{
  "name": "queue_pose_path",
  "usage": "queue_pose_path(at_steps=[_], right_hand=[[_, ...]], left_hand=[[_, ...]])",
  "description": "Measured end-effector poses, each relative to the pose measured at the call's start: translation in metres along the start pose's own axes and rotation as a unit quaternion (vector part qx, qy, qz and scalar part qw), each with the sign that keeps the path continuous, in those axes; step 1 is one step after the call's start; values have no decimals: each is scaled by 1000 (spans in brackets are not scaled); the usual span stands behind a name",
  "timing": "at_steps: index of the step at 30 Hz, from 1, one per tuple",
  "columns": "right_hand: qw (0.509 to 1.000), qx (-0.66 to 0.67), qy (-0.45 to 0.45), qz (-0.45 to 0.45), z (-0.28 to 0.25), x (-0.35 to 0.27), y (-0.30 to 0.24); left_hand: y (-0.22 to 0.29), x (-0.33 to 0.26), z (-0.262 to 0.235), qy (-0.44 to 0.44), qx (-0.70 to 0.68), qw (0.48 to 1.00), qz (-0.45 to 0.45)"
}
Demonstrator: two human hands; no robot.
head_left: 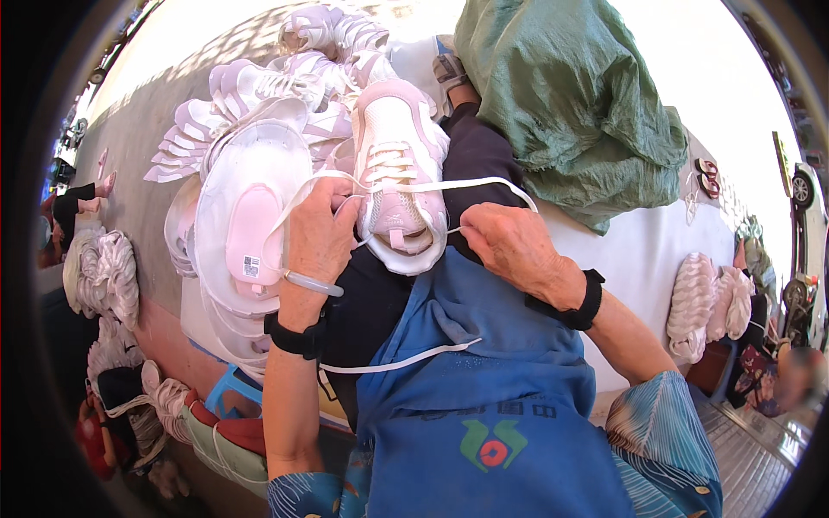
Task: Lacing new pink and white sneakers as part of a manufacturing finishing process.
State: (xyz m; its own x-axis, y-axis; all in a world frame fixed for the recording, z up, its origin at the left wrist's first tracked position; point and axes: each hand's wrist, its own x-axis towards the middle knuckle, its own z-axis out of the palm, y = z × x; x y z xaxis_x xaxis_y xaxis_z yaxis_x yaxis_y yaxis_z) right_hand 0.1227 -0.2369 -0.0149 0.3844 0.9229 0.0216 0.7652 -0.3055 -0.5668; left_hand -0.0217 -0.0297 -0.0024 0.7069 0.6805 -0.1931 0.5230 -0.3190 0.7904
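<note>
A pink and white sneaker (399,129) rests on my lap, toe pointing away, heel opening toward me. Part of its white lace (389,162) is threaded across the front, and a long strand runs over it from side to side. On the shoe's left, my left hand (324,223) is closed with fingers curled on the lace. My right hand (511,246), on the right, pinches a lace strand close to the opening. A loose lace end (432,352) lies across my blue apron (484,388). What lies inside my left fingers is partly hidden.
Pale shoe-shaped pieces (250,142), one with a pink panel, are stacked at my left. Several pink and white shoes (259,82) are piled beyond. A green woven sack (570,104) stands at the far right. Other people sit at both sides near bundles of shoes (691,302).
</note>
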Motion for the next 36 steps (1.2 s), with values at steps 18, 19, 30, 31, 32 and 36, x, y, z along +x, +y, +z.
queue_pose_path(at_steps=[18,19,30,31,32,36], right_hand=[[993,84,56,64,9,49,-14],[994,77,75,34,11,49,-12],[1000,-6,-7,-11,-6,65,-12],[1000,-13,4,-23,-4,65,-10],[999,-20,16,-35,-1,64,-8],[998,-29,4,-57,-4,62,-22]], left_hand=[[3,-18,20,5,284,957,60],[0,-17,20,5,282,957,62],[-7,-15,15,52,111,983,137],[-9,-16,16,51,110,983,135],[-11,-17,17,69,125,977,160],[-18,-15,16,98,126,970,183]])
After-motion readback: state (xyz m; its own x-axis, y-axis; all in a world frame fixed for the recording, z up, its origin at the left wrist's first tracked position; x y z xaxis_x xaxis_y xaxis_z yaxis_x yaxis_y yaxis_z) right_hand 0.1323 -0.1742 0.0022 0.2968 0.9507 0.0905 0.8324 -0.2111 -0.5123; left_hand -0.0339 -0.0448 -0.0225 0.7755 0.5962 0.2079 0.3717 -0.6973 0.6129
